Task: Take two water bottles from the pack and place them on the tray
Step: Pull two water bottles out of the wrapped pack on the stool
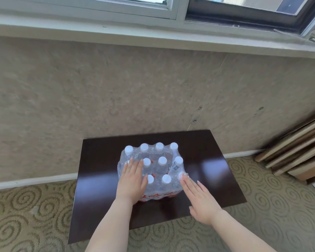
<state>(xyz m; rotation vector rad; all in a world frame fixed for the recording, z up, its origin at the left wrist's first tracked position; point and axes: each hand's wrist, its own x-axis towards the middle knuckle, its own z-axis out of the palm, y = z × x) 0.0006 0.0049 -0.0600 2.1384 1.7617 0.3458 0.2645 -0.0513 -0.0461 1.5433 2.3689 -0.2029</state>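
A shrink-wrapped pack of water bottles [159, 168] with white caps stands on a dark brown board or tray [207, 168] on the floor. The wrap is torn open on top, and several caps show bare. My left hand [132, 182] lies flat on the pack's near left part, fingers spread, covering a bottle or two. My right hand [201, 199] is flat and open at the pack's near right corner, with its fingertips touching the wrapped corner bottle cap [180, 174]. Neither hand grips a bottle.
The dark board lies on patterned carpet [35, 206] against a beige wall [116, 91] under a window sill. Wooden boards [298, 146] lean at the right. Bare board surface shows to the right and left of the pack.
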